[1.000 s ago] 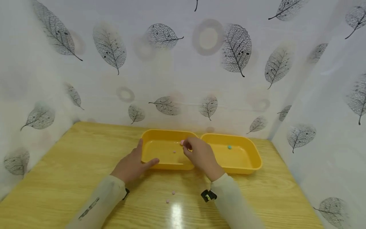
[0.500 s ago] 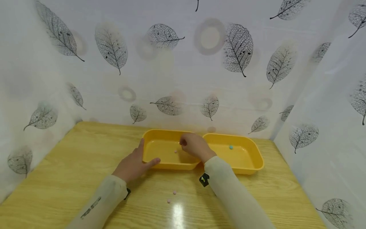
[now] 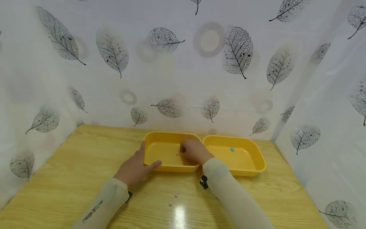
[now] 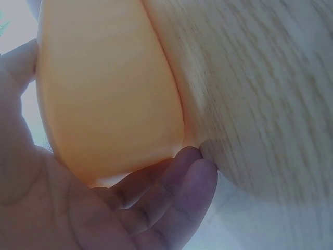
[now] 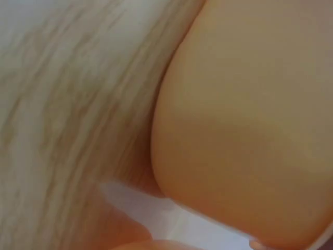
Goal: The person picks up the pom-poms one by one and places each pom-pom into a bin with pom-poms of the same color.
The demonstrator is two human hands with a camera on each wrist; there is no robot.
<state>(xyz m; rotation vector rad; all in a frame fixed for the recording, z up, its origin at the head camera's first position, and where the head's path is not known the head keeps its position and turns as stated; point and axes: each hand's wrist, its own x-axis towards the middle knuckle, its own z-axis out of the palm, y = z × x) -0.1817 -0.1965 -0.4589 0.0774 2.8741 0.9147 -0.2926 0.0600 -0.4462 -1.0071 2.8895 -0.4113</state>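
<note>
My left hand (image 3: 132, 168) holds the left yellow tray (image 3: 174, 168) at its near left corner. The thumb lies at the front rim and the fingers go round the left side; the left wrist view shows the fingers (image 4: 177, 200) bent against the tray wall. Inside the right part of that same tray is my right hand (image 3: 195, 151), fingers curled and low. Its fingertips are hidden, so whether it pinches anything cannot be seen. A small pink piece (image 3: 176, 154) lies on the tray floor just left of it. The right wrist view mostly shows a tray's outer wall (image 5: 239, 125).
A second yellow tray (image 3: 235, 171) stands close at the right, with a small turquoise piece (image 3: 232, 149) in it. Two pink pieces, one farther (image 3: 176, 195) and one nearer (image 3: 170, 204), lie on the wooden table (image 3: 85, 159). A leaf-print curtain (image 3: 183, 73) encloses the back and sides.
My right hand has reached farther into the left tray and turned, covering the spot where a larger pink piece showed by its fingertips. The left hand has stayed on the tray.
</note>
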